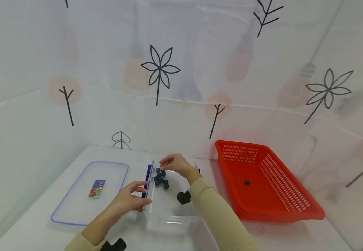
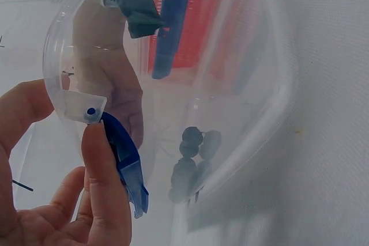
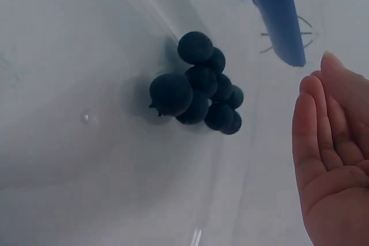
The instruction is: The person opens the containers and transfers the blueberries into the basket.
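A clear plastic container (image 1: 176,220) with blue latches stands in the middle of the table. Several blueberries (image 3: 202,82) lie bunched along its left inner side. My left hand (image 1: 129,197) holds that side by the rim, thumb and fingers around the blue latch (image 2: 124,162). Above the far left part of the container, my right hand (image 1: 176,164) is raised close over the blueberries. In the right wrist view its fingers (image 3: 311,125) are gently bent, and nothing shows between them.
On the right is a red perforated basket (image 1: 241,211) with a single blueberry (image 1: 247,182) inside. A clear lid (image 1: 75,209) with a blue edge lies flat at the left, bearing a colourful label (image 1: 97,188). A patterned white curtain (image 1: 181,115) hangs behind the table.
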The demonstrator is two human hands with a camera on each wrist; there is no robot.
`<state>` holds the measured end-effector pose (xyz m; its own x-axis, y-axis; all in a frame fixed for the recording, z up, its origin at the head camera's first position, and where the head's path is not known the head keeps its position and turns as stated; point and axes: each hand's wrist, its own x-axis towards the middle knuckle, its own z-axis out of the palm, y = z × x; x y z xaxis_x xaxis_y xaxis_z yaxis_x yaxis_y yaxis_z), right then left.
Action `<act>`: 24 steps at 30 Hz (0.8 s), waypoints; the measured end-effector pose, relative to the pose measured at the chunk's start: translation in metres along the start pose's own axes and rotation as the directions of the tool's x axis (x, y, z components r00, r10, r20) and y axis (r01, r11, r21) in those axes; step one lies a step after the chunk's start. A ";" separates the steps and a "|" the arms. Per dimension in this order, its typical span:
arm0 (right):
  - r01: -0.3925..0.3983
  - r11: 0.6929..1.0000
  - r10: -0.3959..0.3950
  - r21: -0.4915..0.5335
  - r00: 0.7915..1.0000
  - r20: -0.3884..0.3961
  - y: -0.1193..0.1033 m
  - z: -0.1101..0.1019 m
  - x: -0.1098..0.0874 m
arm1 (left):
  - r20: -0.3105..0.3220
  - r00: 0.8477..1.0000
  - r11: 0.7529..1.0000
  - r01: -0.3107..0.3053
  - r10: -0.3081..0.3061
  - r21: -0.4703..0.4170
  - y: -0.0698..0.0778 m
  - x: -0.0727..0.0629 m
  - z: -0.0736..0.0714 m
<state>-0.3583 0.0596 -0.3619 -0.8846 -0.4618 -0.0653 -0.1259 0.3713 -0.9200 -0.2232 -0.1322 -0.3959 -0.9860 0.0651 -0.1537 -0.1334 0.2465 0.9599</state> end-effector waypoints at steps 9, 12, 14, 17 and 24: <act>-0.042 0.952 0.059 -0.302 0.997 0.047 0.013 0.002 0.002 | 0.005 1.000 1.000 -0.015 0.015 -0.005 0.001 0.000 0.000; -0.066 0.921 0.097 -0.384 0.993 0.063 0.017 0.001 0.003 | 0.006 1.000 1.000 -0.019 0.019 -0.004 0.002 0.000 0.000; -0.080 0.906 0.120 -0.416 0.990 0.071 0.020 0.001 0.004 | 0.004 1.000 1.000 -0.020 0.020 -0.002 0.002 -0.001 0.001; -0.091 0.886 0.147 -0.454 0.985 0.088 0.022 0.002 0.003 | 0.003 1.000 1.000 -0.023 0.023 -0.002 0.003 -0.001 0.001; -0.034 0.853 0.142 -0.521 0.975 0.169 0.021 0.006 0.002 | 0.001 1.000 1.000 -0.026 0.026 -0.005 0.002 -0.001 0.000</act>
<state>-0.3599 0.0620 -0.3834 -0.8049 -0.5334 -0.2599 -0.3110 0.7522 -0.5809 -0.2222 -0.1316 -0.3939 -0.9889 0.0729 -0.1292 -0.1083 0.2403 0.9646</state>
